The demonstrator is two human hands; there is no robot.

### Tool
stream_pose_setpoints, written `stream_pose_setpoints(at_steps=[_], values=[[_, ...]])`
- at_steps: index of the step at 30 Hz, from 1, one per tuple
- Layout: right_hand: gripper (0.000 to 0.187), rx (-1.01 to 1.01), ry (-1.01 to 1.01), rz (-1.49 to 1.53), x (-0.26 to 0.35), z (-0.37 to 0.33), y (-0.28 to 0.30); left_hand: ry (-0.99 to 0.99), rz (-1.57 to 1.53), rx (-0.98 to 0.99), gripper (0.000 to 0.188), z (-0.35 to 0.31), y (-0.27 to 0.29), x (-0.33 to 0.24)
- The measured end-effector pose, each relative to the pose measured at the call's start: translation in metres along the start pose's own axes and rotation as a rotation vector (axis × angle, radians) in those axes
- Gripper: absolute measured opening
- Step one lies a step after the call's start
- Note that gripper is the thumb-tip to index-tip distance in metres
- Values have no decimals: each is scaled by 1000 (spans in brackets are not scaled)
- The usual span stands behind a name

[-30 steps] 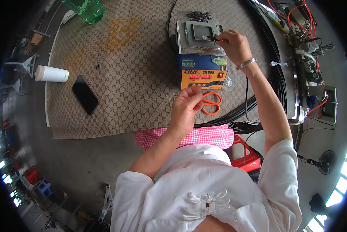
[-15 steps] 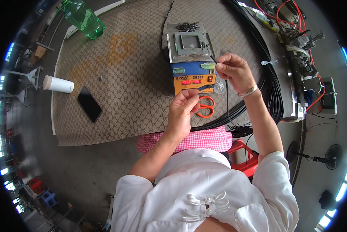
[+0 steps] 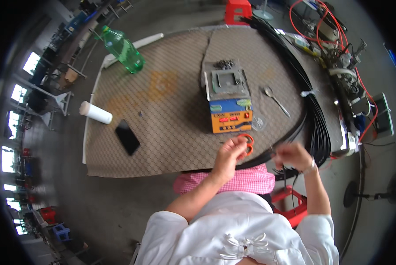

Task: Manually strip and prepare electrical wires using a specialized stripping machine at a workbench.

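My left hand (image 3: 231, 155) is pinched closed beside the orange-handled scissors (image 3: 250, 140). What it holds, if anything, is too small to make out. My right hand (image 3: 296, 157), smeared by motion, is closed on a thin black cable (image 3: 284, 180) above the near right table edge. Beyond my hands stands a blue and orange solder pot (image 3: 231, 121) with a lit red display. Its metal top carries a square-rimmed opening (image 3: 226, 79) and a heap of small dark bits (image 3: 225, 64). A long bundle of black cables (image 3: 315, 123) curves along the table's right side.
A spoon (image 3: 277, 101) lies right of the pot. On the left are a black phone (image 3: 127, 137), a white tumbler (image 3: 96, 113) and a green bottle (image 3: 124, 52). Machinery with red tubes (image 3: 341, 70) borders the right side; a red stool (image 3: 290, 205) stands below.
My right hand has moved from the pot's top toward me and down, bringing the cable with it. My left hand stays near the scissors. The view has shifted, and the spoon now shows.
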State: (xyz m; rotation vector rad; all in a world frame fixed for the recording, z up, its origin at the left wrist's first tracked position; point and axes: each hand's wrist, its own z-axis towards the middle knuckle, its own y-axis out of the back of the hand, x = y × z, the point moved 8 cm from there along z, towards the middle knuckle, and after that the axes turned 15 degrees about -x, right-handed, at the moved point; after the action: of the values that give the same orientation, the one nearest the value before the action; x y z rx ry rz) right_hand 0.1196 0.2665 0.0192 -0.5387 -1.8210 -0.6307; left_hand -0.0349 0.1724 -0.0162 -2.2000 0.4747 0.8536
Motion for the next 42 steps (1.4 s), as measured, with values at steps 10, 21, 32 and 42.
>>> stream_pose_setpoints(at_steps=[10,21,32,42], values=[[8,-433,-267,61,-170,-82,54,117,180,148,13,-6,-14,46],[6,-305,-71,600,-48,-2,-47,-166,323,195,25,-17,-22,22],[13,-155,-13,571,-56,-1,-79,-196,131,118,12,-23,-4,26],[21,-434,598,-462,-23,32,-47,-163,59,135,13,-26,9,20]])
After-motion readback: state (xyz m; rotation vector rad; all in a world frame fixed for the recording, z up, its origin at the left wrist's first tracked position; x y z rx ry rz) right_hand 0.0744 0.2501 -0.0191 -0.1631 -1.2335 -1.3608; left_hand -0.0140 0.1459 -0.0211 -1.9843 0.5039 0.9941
